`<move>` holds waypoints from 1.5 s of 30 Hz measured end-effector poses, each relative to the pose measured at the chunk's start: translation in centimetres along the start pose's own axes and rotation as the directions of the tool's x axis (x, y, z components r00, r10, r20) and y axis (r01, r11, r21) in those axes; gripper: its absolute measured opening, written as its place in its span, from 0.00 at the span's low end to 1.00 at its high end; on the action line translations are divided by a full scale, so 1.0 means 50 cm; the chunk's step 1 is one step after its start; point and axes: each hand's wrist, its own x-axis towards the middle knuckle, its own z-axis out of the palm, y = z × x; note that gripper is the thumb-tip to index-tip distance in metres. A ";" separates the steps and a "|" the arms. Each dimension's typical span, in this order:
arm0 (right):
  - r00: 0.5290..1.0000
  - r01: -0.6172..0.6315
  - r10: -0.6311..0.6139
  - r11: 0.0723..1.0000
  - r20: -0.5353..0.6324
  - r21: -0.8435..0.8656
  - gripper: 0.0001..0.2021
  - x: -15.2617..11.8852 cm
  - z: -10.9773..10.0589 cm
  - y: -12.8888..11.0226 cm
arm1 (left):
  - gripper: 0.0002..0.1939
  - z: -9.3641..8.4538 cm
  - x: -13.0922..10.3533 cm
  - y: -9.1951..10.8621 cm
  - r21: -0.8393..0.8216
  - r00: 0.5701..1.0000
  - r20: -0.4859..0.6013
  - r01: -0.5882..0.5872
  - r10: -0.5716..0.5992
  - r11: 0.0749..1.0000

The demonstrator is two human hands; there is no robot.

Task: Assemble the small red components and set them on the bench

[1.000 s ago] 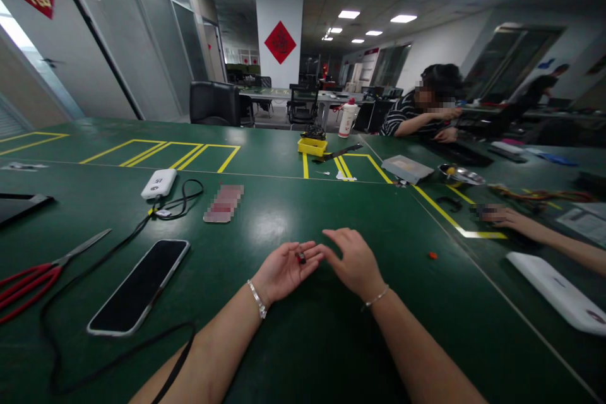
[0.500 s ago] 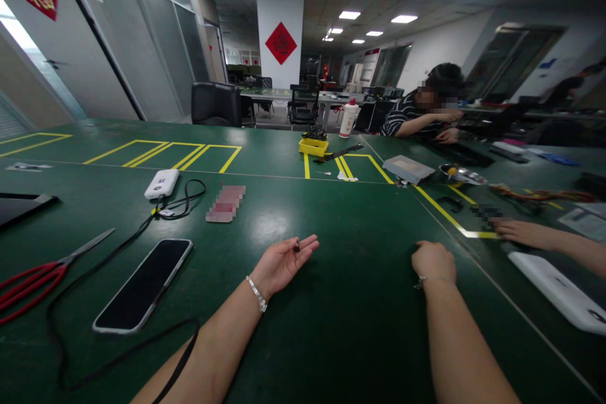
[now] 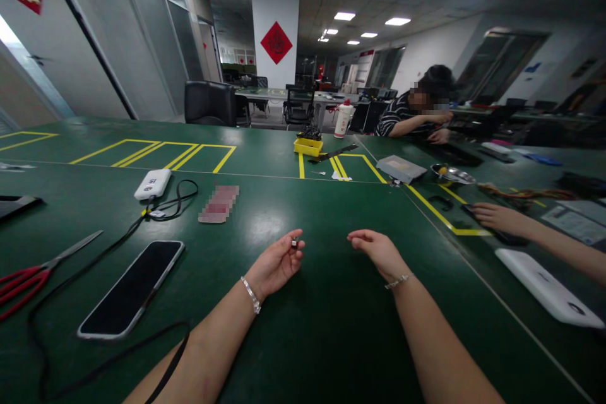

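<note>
Palm up over the green table, my left hand pinches a small dark piece with a pale face between thumb and fingers. Its exact kind is too small to tell. Facing it from the right, my right hand has its fingers curled and the thumb close against them. Whatever those fingertips hold, if anything, is hidden. The two hands are apart, with bare tabletop between. Left of my left hand lies a phone with a dark screen.
Red-handled scissors, a white power bank and its black cable lie left. Ahead stand a yellow box and a bottle. At right, another person's hand touches a dark object near a white device.
My right hand has moved left toward my left hand and turned so its fingers point left. My left hand's fingers have curled in around the small piece. The view has shifted slightly.
</note>
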 end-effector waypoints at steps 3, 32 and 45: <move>0.981 -0.049 -0.038 0.899 0.188 0.436 0.07 -0.022 0.059 -0.024 | 0.09 0.001 0.001 -0.007 0.015 1.000 0.011 0.028 -0.028 0.999; 0.920 -0.215 -0.109 0.663 0.377 0.717 0.08 -0.041 0.154 -0.022 | 0.05 -0.003 0.003 -0.034 0.075 0.997 -0.052 0.052 -0.049 0.996; 0.922 -0.161 -0.171 0.649 0.348 0.744 0.08 -0.039 0.153 -0.014 | 0.08 0.015 -0.003 -0.040 0.219 0.998 -0.061 -0.017 0.031 0.976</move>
